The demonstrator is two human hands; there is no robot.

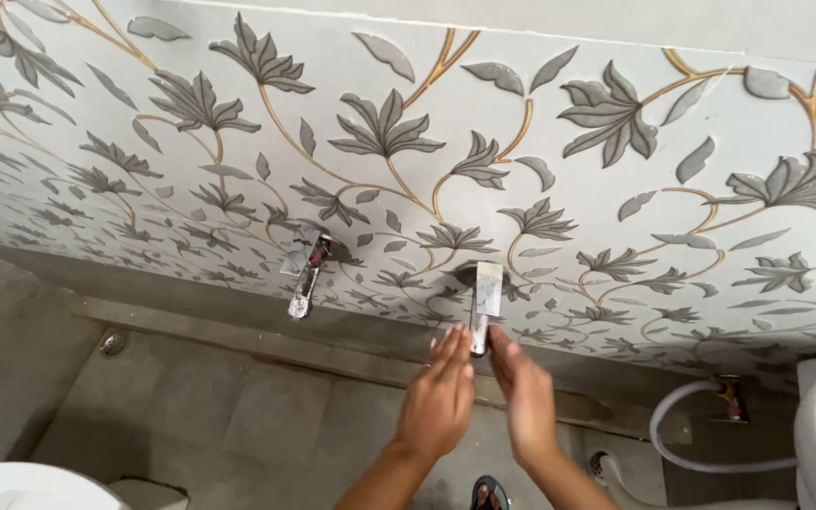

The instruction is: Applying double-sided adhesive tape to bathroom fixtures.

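Both hands meet under the right-hand wall tap, 1 of 2 taps on the leaf-patterned tile wall. The left hand and right hand are open, fingers straight, gripping nothing (fingertips just beside the spout). The second tap hangs well apart, leftward.

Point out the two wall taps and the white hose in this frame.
Right tap (486, 300), head view: on its flat metal lever, above the hands.
Left tap (304, 269), head view: on the middle of its body.
White hose (701, 463), head view: on the lower run of the loop beside the toilet.
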